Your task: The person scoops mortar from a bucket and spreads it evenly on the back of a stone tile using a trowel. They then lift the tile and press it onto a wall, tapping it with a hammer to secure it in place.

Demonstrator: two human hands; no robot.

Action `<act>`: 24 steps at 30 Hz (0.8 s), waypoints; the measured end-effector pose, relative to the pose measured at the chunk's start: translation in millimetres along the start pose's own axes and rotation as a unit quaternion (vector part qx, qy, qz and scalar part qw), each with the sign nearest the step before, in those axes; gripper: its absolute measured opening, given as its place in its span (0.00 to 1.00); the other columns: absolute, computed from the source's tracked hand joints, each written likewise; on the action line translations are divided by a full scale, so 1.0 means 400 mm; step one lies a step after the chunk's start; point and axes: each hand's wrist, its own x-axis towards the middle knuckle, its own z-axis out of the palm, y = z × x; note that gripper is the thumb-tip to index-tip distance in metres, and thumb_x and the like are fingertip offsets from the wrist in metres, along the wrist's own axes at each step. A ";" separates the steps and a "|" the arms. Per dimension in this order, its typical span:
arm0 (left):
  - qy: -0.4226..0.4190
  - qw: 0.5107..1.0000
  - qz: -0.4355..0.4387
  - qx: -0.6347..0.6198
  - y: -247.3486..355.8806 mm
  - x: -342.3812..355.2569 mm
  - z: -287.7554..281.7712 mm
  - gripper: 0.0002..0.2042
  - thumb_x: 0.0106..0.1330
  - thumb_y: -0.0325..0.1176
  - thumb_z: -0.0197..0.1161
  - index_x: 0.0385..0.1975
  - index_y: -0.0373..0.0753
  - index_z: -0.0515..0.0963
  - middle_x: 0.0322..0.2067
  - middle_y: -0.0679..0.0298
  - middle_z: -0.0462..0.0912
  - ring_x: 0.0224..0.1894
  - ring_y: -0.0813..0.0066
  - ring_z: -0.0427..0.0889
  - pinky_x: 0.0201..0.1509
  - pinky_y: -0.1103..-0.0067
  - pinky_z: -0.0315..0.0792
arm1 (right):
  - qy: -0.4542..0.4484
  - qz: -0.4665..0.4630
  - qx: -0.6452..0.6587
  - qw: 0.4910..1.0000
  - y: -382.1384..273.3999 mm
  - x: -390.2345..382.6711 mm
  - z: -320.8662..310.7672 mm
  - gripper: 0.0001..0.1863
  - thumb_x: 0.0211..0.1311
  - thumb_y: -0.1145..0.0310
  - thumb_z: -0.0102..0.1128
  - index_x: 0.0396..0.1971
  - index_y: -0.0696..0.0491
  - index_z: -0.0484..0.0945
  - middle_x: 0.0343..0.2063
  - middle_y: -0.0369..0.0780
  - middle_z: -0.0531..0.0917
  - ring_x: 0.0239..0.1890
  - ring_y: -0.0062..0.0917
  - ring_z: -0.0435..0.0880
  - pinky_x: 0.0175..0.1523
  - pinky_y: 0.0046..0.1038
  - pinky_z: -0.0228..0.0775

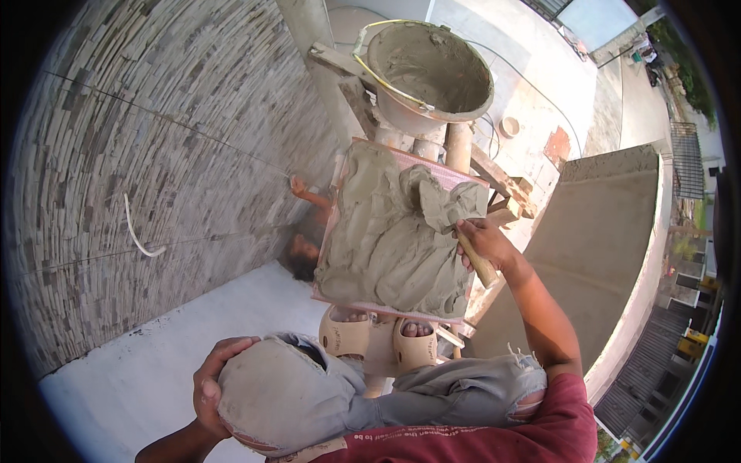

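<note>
Trowel (485, 270): gripped by right hand (482, 243). Left hand (210, 382): spread, curved over knee (270, 393). Mortar (370, 239) covers board (446, 175) beside right hand; bucket (407, 115) stands beyond. Wall (170, 154): ahead of left hand.

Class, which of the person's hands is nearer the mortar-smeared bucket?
Right. The right hand grips the trowel's wooden handle at the mortar's right edge, short of the bucket; the left hand rests on the left knee, farther back.
</note>
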 end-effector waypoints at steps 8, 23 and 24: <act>-0.001 1.000 -0.015 -0.013 0.006 0.009 0.002 0.47 0.69 0.72 0.41 0.60 0.24 0.71 0.57 0.47 0.73 0.61 0.58 0.74 0.66 0.63 0.69 | -0.038 -0.064 -0.081 0.994 -0.046 0.104 0.028 0.23 0.77 0.52 0.46 0.36 0.60 0.76 0.19 0.39 0.78 0.14 0.27 0.79 0.20 0.30 0.73; 0.011 1.000 -0.017 -0.007 0.012 -0.009 0.009 0.48 0.67 0.73 0.44 0.59 0.24 0.71 0.57 0.48 0.74 0.61 0.58 0.75 0.65 0.63 0.71 | 0.080 -0.160 -0.552 0.814 -0.124 0.137 0.004 0.21 0.70 0.59 0.46 0.42 0.59 0.83 0.40 0.53 0.86 0.47 0.49 0.85 0.53 0.46 0.76; 0.010 1.000 -0.014 -0.008 0.009 -0.011 0.006 0.47 0.67 0.73 0.44 0.59 0.24 0.70 0.57 0.47 0.74 0.61 0.58 0.75 0.65 0.62 0.71 | 0.081 -0.150 -0.574 0.801 -0.125 0.132 -0.007 0.20 0.70 0.59 0.47 0.42 0.58 0.83 0.40 0.52 0.86 0.47 0.48 0.85 0.53 0.45 0.76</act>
